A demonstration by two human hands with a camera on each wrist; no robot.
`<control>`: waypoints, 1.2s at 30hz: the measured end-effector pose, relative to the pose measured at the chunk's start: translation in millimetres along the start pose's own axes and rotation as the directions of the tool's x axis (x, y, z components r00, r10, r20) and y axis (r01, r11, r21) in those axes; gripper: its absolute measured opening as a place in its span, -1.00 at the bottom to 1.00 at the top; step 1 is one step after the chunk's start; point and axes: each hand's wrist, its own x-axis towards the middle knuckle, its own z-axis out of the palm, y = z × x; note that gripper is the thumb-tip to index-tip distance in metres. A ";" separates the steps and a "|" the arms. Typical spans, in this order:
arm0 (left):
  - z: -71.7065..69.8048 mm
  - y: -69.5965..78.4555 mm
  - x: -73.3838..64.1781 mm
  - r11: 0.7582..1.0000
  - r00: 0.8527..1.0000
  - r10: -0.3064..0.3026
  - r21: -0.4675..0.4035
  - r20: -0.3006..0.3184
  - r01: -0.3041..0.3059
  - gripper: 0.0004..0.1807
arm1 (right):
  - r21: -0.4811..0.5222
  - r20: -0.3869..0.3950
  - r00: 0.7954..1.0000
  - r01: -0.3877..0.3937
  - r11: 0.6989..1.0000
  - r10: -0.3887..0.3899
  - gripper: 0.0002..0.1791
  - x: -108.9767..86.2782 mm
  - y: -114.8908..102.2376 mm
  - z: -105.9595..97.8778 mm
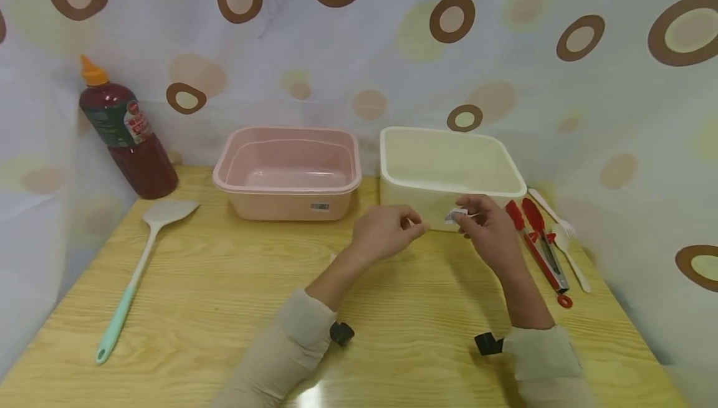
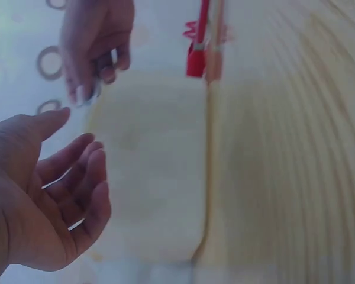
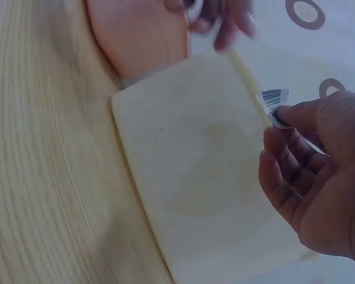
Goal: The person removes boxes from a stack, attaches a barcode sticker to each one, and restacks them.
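Between thumb and fingertips, my right hand (image 1: 493,233) pinches a small white barcode sticker (image 1: 453,213), slightly bent. Its printed black bars face the right wrist camera, where the sticker (image 3: 274,100) sticks out past the thumb. My left hand (image 1: 387,230) is a short way to the left, its fingers loosely curved around nothing. In the left wrist view a gap shows between this hand's thumb and fingers. Behind both hands stands a cream-colored plastic basin (image 1: 404,199), its front wall partly covered by the right hand.
A pink basin (image 1: 269,204) with a barcode label stands left of the cream one. Farther left are a red sauce bottle (image 1: 140,159) and a spatula (image 1: 137,271). Red-tipped tongs (image 1: 541,258), a white fork (image 1: 546,208) and a spoon (image 1: 572,258) lie at the right edge.
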 end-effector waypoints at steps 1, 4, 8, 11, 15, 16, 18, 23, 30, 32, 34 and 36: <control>7.4 4.3 5.8 1.000 1.000 -0.007 -0.030 -0.009 0.007 -0.66 | 0.002 -0.011 1.000 -0.020 1.000 0.020 -0.67 0.1 0.6 1.1; 23.2 15.5 20.5 0.992 0.998 -0.043 -0.117 -0.042 0.038 -0.61 | 0.015 -0.033 0.998 -0.060 0.998 0.061 -0.67 0.6 2.0 2.5; 30.6 23.4 32.9 0.977 0.992 -0.080 -0.205 -0.098 0.058 -0.73 | 0.069 -0.048 0.995 -0.086 0.994 0.089 -0.65 2.1 2.9 4.1; 30.7 24.9 36.3 0.968 0.986 -0.098 -0.241 -0.133 0.064 -0.82 | 0.138 -0.052 0.992 -0.108 0.985 0.116 -0.65 3.6 3.3 7.1; 32.0 25.0 37.2 0.968 0.980 -0.105 -0.243 -0.166 0.062 -0.84 | 0.211 -0.049 0.983 -0.166 0.963 0.180 -0.66 5.4 5.7 12.8; 32.7 25.0 37.0 0.969 0.979 -0.106 -0.241 -0.172 0.062 -0.84 | 0.218 -0.047 0.979 -0.181 0.959 0.196 -0.66 5.8 6.7 14.3; 34.4 25.2 36.6 0.969 0.978 -0.108 -0.238 -0.178 0.064 -0.85 | 0.220 -0.041 0.971 -0.220 0.950 0.235 -0.66 5.8 8.5 16.3; 38.3 25.1 35.8 0.970 0.974 -0.118 -0.231 -0.194 0.072 -0.86 | 0.185 -0.029 0.952 -0.294 0.938 0.305 -0.60 4.6 12.9 16.0; 42.3 23.0 33.4 0.975 0.976 -0.145 -0.189 -0.160 0.114 -0.86 | 0.102 -0.097 0.953 -0.278 0.955 0.288 -0.57 7.3 17.3 17.2; 43.8 22.3 31.9 0.980 0.984 -0.141 -0.156 -0.111 0.123 -0.80 | 0.043 -0.135 0.957 -0.252 0.967 0.256 -0.59 8.9 18.9 19.3; 45.8 22.3 30.3 0.986 0.992 -0.113 -0.128 -0.059 0.105 -0.74 | -0.017 -0.173 0.960 -0.228 0.973 0.222 -0.61 10.1 19.8 21.3; 47.4 23.6 28.4 0.989 0.996 -0.082 -0.125 -0.019 0.079 -0.72 | -0.066 -0.202 0.959 -0.214 0.975 0.197 -0.63 11.0 19.9 22.3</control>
